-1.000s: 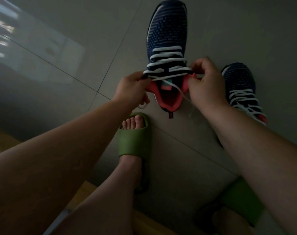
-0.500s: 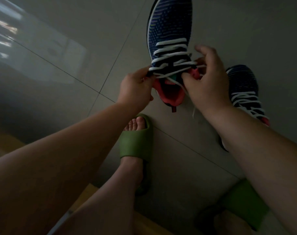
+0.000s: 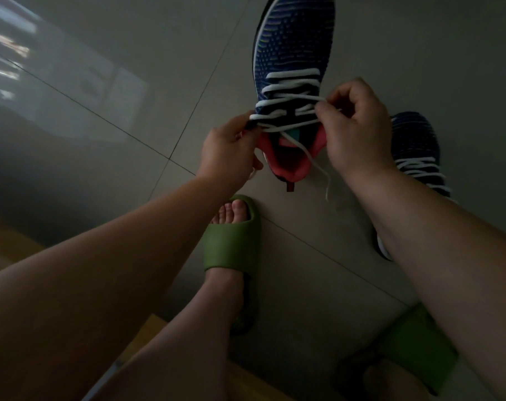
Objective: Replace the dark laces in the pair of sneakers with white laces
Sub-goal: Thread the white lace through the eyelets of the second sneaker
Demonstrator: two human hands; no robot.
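Observation:
A navy knit sneaker (image 3: 293,47) with a red collar is held above the grey tiled floor, threaded with a white lace (image 3: 292,95). My left hand (image 3: 228,149) pinches the lace at the collar's left edge. My right hand (image 3: 357,131) pinches the lace at the right top eyelets, fingers curled. One loose lace end (image 3: 315,164) trails down across the red opening. The second navy sneaker (image 3: 416,151), also with white laces, lies on the floor at the right, partly hidden by my right forearm.
My feet wear green slides: one (image 3: 231,241) directly below the held sneaker, the other (image 3: 416,348) at the lower right. A wooden edge (image 3: 147,331) shows at the bottom. Glossy floor tiles (image 3: 101,82) stretch to the left.
The held sneaker has shifted slightly up in view. My right hand went from fingers spread over the collar to pinching the lace higher on the right side. My left hand keeps its hold.

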